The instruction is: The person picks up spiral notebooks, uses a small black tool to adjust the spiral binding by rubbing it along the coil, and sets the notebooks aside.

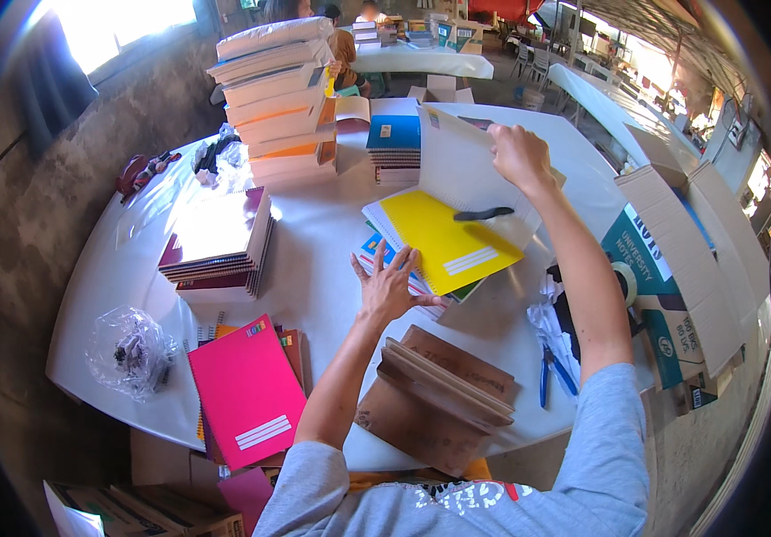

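Observation:
A yellow spiral notebook [439, 228] with white label lines lies on a pile of notebooks at the table's middle. My left hand [387, 288] has its fingers spread at the notebook's near left edge, touching it. My right hand [520, 157] is raised at the far side, closed on the upper edge of a pale, whitish sheet [461, 161]. That sheet stands up behind the yellow cover; whether it is paper or plastic, I cannot tell. A dark, curved object [484, 214] shows over the yellow cover; its kind is unclear.
Left stand a tall notebook stack [280, 134] and a maroon stack [217, 242]. Nearer are a pink notebook [247, 389] and crumpled clear plastic [131, 352]. Brown cardboard [439, 394] lies in front of me. Blue-handled pliers [545, 380] and an open carton [690, 259] are at right.

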A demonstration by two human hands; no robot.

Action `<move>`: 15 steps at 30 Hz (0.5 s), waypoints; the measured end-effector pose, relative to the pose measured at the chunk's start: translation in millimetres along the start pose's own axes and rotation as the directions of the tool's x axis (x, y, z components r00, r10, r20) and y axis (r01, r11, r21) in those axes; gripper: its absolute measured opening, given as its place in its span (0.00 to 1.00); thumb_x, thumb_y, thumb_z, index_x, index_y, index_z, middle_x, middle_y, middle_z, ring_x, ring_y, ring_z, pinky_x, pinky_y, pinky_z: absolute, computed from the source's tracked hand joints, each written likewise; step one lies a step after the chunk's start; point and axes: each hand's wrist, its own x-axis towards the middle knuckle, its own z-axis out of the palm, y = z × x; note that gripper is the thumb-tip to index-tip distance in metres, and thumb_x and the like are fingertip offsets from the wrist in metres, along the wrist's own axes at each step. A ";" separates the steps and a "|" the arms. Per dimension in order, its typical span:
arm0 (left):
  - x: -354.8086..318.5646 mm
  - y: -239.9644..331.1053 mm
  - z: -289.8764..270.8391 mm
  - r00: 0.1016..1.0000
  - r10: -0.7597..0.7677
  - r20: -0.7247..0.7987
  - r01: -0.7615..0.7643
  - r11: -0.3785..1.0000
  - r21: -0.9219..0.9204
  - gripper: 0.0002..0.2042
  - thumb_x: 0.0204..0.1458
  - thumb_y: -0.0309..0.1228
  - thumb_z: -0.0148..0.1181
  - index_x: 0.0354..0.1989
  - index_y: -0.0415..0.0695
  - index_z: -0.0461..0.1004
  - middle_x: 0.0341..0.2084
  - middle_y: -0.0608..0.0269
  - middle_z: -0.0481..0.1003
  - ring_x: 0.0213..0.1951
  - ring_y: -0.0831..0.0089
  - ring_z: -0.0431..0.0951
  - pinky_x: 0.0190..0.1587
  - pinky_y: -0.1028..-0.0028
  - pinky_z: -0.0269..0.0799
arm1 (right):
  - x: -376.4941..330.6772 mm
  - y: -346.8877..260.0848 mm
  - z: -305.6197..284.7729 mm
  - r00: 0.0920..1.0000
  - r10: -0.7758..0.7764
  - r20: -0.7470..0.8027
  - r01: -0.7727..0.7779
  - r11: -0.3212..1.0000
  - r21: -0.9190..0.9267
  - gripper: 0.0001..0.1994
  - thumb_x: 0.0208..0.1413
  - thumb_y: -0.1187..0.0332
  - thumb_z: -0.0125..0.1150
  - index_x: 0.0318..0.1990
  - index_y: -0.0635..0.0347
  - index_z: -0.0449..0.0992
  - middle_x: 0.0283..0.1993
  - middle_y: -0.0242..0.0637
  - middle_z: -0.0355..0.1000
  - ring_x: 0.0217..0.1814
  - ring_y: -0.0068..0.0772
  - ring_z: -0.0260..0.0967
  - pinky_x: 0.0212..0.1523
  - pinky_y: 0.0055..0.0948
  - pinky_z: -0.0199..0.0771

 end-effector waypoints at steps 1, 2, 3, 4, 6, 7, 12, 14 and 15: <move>0.5 -0.1 -1.5 1.000 -0.001 0.010 0.001 1.000 -0.003 0.52 0.23 0.74 0.52 0.59 0.50 0.63 0.60 0.69 0.59 0.65 0.53 0.45 0.53 0.26 0.28 | -0.1 0.1 -4.8 0.999 -0.019 -0.048 0.016 0.999 -0.048 0.07 0.43 0.72 0.58 0.32 0.60 0.73 0.34 0.46 0.75 0.40 0.48 0.74 0.39 0.42 0.74; 2.6 0.1 -3.2 1.000 0.002 0.006 -0.002 1.000 -0.005 0.52 0.23 0.74 0.52 0.59 0.50 0.63 0.60 0.69 0.59 0.65 0.53 0.45 0.53 0.26 0.28 | -1.0 2.1 -11.3 0.999 -0.018 -0.051 0.015 0.998 -0.053 0.07 0.43 0.72 0.58 0.32 0.60 0.73 0.34 0.46 0.75 0.40 0.48 0.74 0.39 0.42 0.74; 4.1 0.6 -7.3 0.998 -0.012 0.062 0.014 0.999 -0.034 0.52 0.24 0.73 0.53 0.59 0.50 0.63 0.60 0.68 0.59 0.66 0.53 0.45 0.53 0.26 0.29 | -4.7 4.3 -17.5 0.992 0.020 -0.121 -0.026 0.999 -0.047 0.07 0.44 0.72 0.58 0.34 0.60 0.74 0.34 0.47 0.75 0.38 0.48 0.74 0.39 0.43 0.74; 6.8 0.9 -11.8 0.993 -0.024 0.119 0.031 0.998 -0.062 0.52 0.24 0.73 0.53 0.59 0.51 0.63 0.60 0.68 0.60 0.66 0.53 0.45 0.53 0.26 0.29 | -8.7 7.2 -24.8 0.980 0.059 -0.190 -0.068 0.997 -0.038 0.08 0.45 0.72 0.58 0.35 0.59 0.75 0.34 0.47 0.75 0.36 0.48 0.74 0.38 0.43 0.74; 18.1 -2.4 -24.5 0.976 -0.033 0.215 0.046 0.997 -0.057 0.51 0.25 0.72 0.54 0.60 0.51 0.62 0.60 0.67 0.61 0.66 0.53 0.44 0.53 0.26 0.29 | -17.6 15.2 -46.1 0.950 0.168 -0.262 -0.141 0.983 0.120 0.10 0.45 0.71 0.59 0.37 0.59 0.75 0.34 0.49 0.75 0.36 0.47 0.74 0.37 0.41 0.74; 24.3 -4.5 -29.8 0.951 -0.040 0.307 0.059 0.997 -0.054 0.51 0.25 0.72 0.55 0.60 0.52 0.61 0.59 0.66 0.61 0.66 0.53 0.44 0.54 0.26 0.29 | -23.6 20.1 -54.6 0.905 0.283 -0.318 -0.197 0.941 0.275 0.11 0.46 0.69 0.60 0.40 0.58 0.76 0.34 0.51 0.75 0.36 0.46 0.75 0.36 0.38 0.74; 21.7 8.3 -70.2 0.991 -0.055 0.119 0.126 0.651 -0.749 0.48 0.37 0.57 0.65 0.64 0.44 0.52 0.58 0.44 0.60 0.64 0.53 0.50 0.63 0.51 0.45 | -75.4 28.3 -66.4 0.859 0.388 -0.333 0.072 0.552 0.831 0.16 0.46 0.66 0.65 0.42 0.64 0.75 0.34 0.44 0.76 0.34 0.33 0.74 0.37 0.29 0.71; -6.2 52.5 -117.1 0.957 -0.287 0.050 -0.005 -0.187 -0.982 0.47 0.43 0.44 0.67 0.66 0.46 0.41 0.56 0.45 0.61 0.60 0.59 0.59 0.60 0.67 0.55 | -111.2 6.4 -61.5 0.847 0.506 -0.161 0.154 0.056 0.986 0.17 0.46 0.67 0.67 0.41 0.68 0.74 0.36 0.37 0.75 0.36 0.26 0.71 0.40 0.25 0.69; -20.8 58.0 -126.7 0.955 -0.292 0.059 0.006 -0.179 -0.984 0.47 0.43 0.44 0.67 0.66 0.46 0.41 0.56 0.45 0.61 0.60 0.59 0.59 0.60 0.67 0.55 | -130.4 -15.1 -60.5 0.843 0.535 -0.046 0.133 -0.126 0.983 0.17 0.46 0.68 0.67 0.41 0.69 0.74 0.38 0.36 0.74 0.37 0.23 0.69 0.42 0.24 0.68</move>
